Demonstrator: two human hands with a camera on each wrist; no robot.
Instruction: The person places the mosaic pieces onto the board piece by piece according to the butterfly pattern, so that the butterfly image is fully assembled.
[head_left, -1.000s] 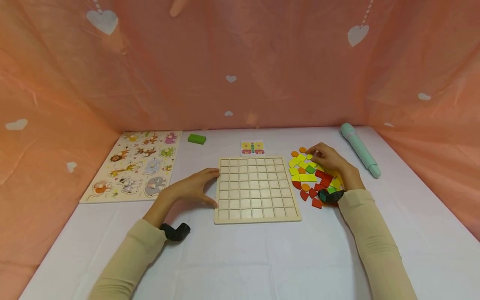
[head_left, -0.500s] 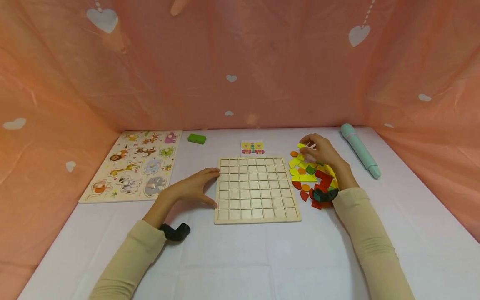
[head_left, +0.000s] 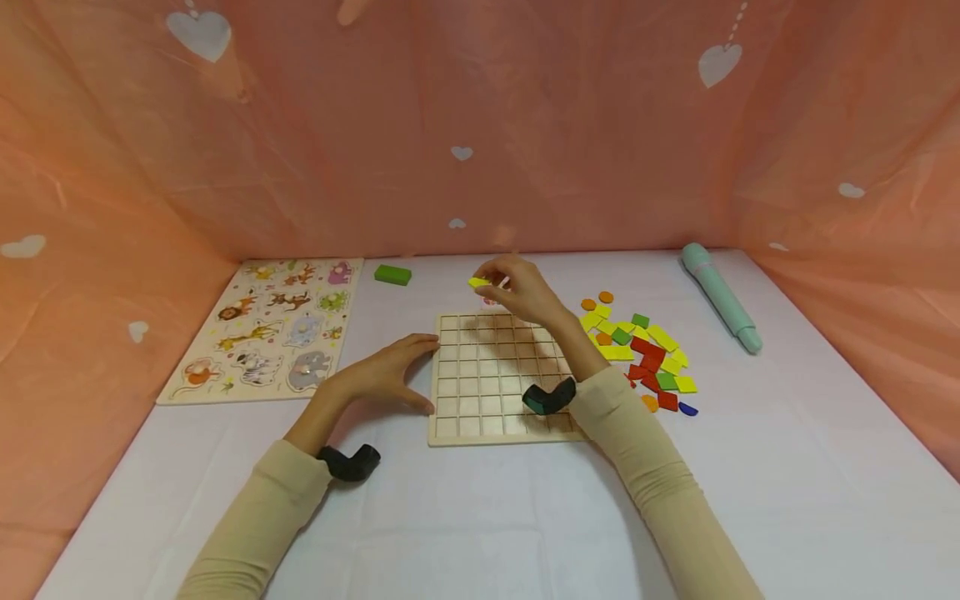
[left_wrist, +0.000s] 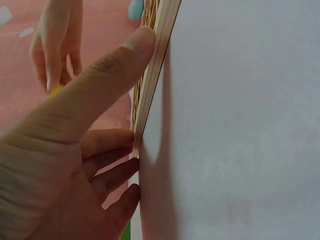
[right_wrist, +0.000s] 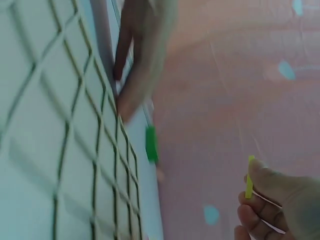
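Observation:
A wooden grid board (head_left: 480, 387) with square cells lies mid-table. Thumb and fingertips of my left hand (head_left: 384, 375) rest against the board's left edge, spread apart; the left wrist view shows the thumb (left_wrist: 107, 70) touching the rim. Above the board's far edge, my right hand (head_left: 521, 290) pinches a thin yellow tile (right_wrist: 249, 177) between thumb and fingers. That hand mostly hides a small butterfly pattern card (head_left: 490, 301) behind the board. Right of the board spreads a pile of flat coloured tiles (head_left: 651, 357), partly behind the right forearm.
An animal puzzle board (head_left: 258, 333) lies at the left. A green block (head_left: 393, 275) sits near the back edge. At the back right lies a mint-green cylindrical object (head_left: 722, 298). Pink fabric (head_left: 480, 125) with hearts hangs behind and around the white-covered table.
My right hand has picked a yellow tile from the pile and carried it left over the board's far edge. The left hand has stayed at the board's edge.

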